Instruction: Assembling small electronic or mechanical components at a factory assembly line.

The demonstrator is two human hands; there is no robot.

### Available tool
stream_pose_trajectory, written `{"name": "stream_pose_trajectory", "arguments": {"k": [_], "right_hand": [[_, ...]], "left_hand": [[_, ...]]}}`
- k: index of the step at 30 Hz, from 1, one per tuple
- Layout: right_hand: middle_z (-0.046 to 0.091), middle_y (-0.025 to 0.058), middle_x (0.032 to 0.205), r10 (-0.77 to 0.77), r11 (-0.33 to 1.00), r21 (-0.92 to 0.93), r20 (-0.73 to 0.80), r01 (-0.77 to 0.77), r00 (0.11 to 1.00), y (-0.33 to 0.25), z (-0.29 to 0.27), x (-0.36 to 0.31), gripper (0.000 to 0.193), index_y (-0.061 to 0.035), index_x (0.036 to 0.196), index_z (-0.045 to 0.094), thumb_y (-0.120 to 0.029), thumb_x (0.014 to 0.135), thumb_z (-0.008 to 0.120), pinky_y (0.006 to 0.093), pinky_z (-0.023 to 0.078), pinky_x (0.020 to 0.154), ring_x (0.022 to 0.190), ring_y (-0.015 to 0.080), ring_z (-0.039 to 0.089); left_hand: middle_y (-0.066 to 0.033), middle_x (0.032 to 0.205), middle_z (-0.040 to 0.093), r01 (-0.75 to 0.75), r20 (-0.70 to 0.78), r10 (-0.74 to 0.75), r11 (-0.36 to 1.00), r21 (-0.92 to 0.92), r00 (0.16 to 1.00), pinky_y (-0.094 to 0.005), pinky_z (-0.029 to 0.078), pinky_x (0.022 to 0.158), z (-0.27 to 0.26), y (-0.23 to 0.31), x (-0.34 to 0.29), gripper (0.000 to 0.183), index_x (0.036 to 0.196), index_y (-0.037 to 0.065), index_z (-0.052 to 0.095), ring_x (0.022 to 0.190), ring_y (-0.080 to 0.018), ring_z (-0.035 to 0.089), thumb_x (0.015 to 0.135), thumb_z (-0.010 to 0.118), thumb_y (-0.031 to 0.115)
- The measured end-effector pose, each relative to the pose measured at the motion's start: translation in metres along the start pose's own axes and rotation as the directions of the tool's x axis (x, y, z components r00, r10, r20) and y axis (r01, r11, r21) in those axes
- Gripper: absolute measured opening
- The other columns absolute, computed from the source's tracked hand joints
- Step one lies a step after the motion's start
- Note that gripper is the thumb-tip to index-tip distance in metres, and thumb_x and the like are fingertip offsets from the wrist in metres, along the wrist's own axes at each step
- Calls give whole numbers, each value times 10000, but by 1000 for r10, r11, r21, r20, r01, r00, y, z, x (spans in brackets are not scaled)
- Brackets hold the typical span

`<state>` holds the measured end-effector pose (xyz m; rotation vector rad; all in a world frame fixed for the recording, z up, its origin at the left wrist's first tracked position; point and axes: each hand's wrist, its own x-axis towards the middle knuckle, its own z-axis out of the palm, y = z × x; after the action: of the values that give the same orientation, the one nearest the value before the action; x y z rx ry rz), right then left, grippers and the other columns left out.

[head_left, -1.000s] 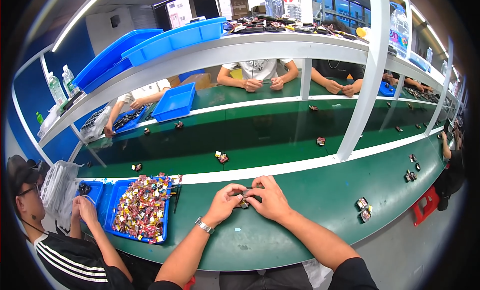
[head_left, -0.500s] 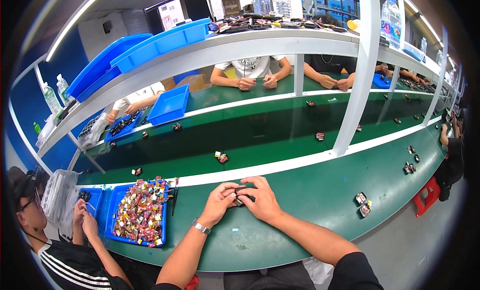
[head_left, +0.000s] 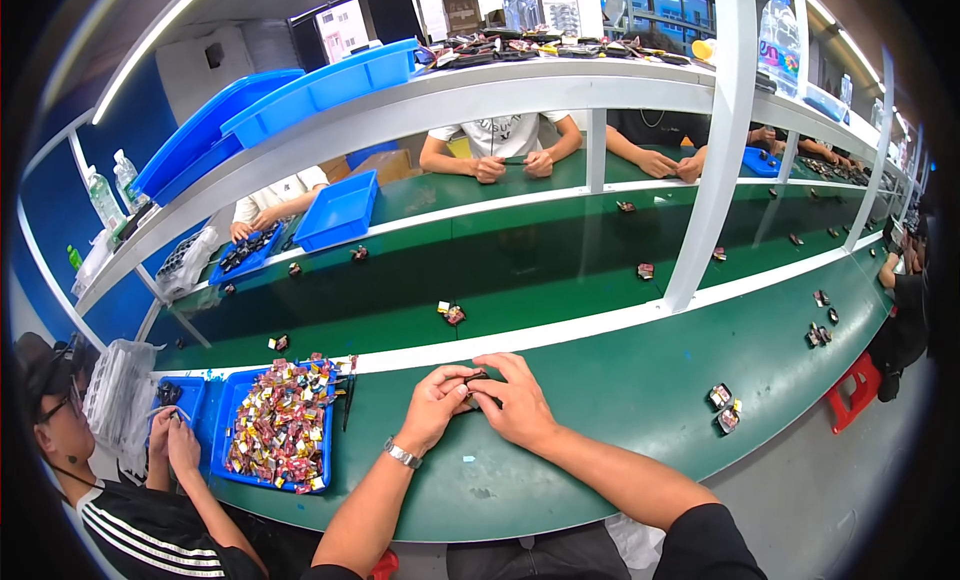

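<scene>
Over the green bench top [head_left: 580, 380], both hands meet around a small dark part [head_left: 476, 376], mostly hidden by fingers. My left hand [head_left: 436, 404] pinches it from the left, a metal watch on that wrist. From the right, my right hand [head_left: 514, 404] presses its thumb and curled fingers against the same part. Left of my hands, a blue tray [head_left: 327, 435] is heaped with small red, yellow and white pieces [head_left: 275, 425]. Two small black cases [head_left: 724, 408] with pale and red contents lie to the right of my hands.
A white rail [head_left: 560, 330] separates the bench from a dark green belt [head_left: 540, 270] carrying scattered small parts. A white post [head_left: 712, 180] rises from the rail. At left, a co-worker [head_left: 140, 480] sits close by. More people work across the belt. A red stool [head_left: 853, 392] stands at right.
My fingers have shifted slightly around the dark part, which is now more covered. Parts on the belt have moved a little to the right. A far-left person's hand has moved over a blue tray.
</scene>
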<state>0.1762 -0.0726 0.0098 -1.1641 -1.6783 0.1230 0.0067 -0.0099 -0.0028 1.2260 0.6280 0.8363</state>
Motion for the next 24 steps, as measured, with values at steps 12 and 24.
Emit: {"name": "stream_pose_trajectory", "arguments": {"k": [12,24], "right_hand": [[611,50,1222,164,977,128,42,-168,986,9,2,-5,188,-119,962,742,-60,786,713,382,483,952,1158,280,523],[609,70,1215,119,989,84,56,-123,991,3,0,0,191,-87,1008,719,-75,819,700,394,475,960,1186,283,519]], "left_hand": [[-89,1086,671,8,14,-7,999,-48,1000,-285,566,805,2,2,0,256,1201,30,549,958,-147,659,953,594,75],[-122,1215,633,-14,-39,14,1000,-8,999,-302,566,829,3,1,0,235,1199,21,539,1018,-159,646,966,556,46]]}}
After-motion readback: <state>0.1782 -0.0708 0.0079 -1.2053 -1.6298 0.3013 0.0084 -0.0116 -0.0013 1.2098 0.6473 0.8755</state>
